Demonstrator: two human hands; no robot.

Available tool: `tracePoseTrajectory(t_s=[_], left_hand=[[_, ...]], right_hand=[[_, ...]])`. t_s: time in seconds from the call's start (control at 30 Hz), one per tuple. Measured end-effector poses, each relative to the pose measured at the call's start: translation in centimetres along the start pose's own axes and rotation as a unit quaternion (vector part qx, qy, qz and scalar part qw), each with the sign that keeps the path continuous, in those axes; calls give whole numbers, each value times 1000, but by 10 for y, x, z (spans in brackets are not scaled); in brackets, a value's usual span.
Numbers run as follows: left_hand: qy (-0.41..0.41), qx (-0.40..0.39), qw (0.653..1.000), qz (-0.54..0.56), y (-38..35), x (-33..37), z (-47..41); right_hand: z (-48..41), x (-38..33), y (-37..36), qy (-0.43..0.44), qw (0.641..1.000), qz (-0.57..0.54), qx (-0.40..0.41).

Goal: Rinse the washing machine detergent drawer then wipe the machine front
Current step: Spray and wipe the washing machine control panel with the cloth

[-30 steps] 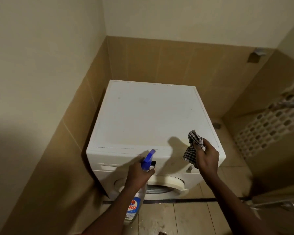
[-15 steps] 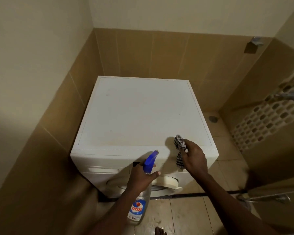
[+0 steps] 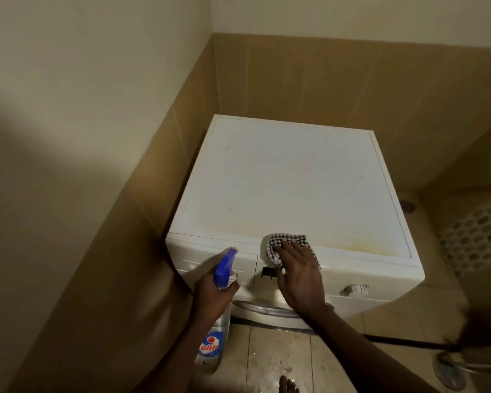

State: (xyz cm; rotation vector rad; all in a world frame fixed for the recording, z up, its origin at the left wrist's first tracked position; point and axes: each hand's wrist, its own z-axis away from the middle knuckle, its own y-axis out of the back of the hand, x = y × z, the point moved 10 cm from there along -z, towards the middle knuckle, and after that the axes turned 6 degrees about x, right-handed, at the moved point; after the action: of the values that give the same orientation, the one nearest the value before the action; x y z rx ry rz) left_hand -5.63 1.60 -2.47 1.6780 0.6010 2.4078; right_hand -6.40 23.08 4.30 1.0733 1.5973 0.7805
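Wipe stage looks barely begun: right hand (image 3: 299,279), fingers spread flat, presses checkered cloth (image 3: 284,245) on washing machine (image 3: 281,180) top-front edge, centre frame. Left hand (image 3: 214,295) grips spray bottle (image 3: 211,347). Detergent drawer (image 3: 219,259) sits shut lower left of cloth; can't tell if it's rinsed. Front panel (image 3: 389,282) still to do, I'd say.

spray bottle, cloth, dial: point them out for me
spray bottle (image 3: 224,268): head view, on its blue trigger head
cloth (image 3: 272,248): head view, on the checked patch near its left edge
dial (image 3: 355,288): head view, on the knob's face

Bare left hand (image 3: 214,296) and bare right hand (image 3: 301,276) on bare forearms (image 3: 360,344), lower centre; bare toes (image 3: 288,385) at the bottom edge.
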Motion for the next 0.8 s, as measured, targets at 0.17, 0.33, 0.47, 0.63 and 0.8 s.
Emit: tracePoseTrajectory(t_s=[0.17,0.33,0.47,0.63,0.8], left_hand=[[-7,23,1000,5,14,-3,-7],[19,34,999,7,19,-18,-4],[42,39,998,7,24,-25,-3],[23,35,999,-6,38,-30,-5],[25,38,999,-25,51,-39,-5]], right_hand=[[-20,-37,-18,27,999,-21,-7],[-22,-53,-32,33,999,-17,-25],[-6,-76,-35,72,997,-22,-30],[-42,-123,-52,99,994,-30,-40],[-15,-122,-54,111,993,-37,-30]])
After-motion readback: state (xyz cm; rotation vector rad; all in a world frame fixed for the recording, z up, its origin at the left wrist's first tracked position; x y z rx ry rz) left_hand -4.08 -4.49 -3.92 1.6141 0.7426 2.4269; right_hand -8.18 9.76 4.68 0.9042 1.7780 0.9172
